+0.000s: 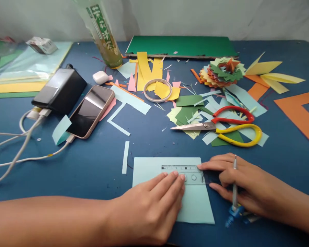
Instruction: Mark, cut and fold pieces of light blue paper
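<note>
1. Two hands, apart from each other: the left hand (156,199) lies flat, its fingertips on the clear ruler (190,171), which rests on the pale blue sheet (195,206) on the table (92,178). Uneven pressure there could twist the ruler.
2. The right hand (249,185) grips what looks like a compass (235,193) while its index fingertip meets the ruler near its right end; a nudge could skew the alignment.
3. That compass, carried loosely beside the paper, might swing and scratch it.
4. The narrow strip (125,157) just left of the sheet could slip underneath, leaving a bump.
</note>
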Demonstrator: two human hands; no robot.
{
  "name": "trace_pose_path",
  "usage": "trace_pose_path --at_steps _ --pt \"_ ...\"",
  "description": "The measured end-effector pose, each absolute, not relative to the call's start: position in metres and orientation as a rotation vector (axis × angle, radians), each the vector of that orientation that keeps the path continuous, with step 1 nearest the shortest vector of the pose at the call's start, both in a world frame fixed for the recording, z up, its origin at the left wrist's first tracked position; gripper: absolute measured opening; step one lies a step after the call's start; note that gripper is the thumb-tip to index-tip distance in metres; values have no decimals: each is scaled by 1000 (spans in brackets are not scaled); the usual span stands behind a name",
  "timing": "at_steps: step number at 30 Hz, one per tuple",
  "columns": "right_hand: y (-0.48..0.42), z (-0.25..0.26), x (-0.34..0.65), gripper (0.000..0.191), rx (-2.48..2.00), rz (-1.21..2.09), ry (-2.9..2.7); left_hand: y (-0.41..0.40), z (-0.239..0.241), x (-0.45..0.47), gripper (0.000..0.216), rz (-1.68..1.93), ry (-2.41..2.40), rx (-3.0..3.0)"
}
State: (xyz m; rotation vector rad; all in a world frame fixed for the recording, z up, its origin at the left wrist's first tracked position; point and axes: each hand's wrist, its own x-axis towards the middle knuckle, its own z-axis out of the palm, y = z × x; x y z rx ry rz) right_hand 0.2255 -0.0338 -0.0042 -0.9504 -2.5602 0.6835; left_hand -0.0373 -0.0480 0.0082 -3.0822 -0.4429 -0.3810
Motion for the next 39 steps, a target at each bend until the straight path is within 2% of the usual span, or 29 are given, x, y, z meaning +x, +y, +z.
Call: trace_pose_path --at_steps 23,39 --pt "-33 -5 225 18 -879 569 -2662 -40 6 -41 29 -341 -480 -3145" --pt "-31 -2 227 17 -895 677 -2618 -44 2 -40 29 -429 -569 -3143"
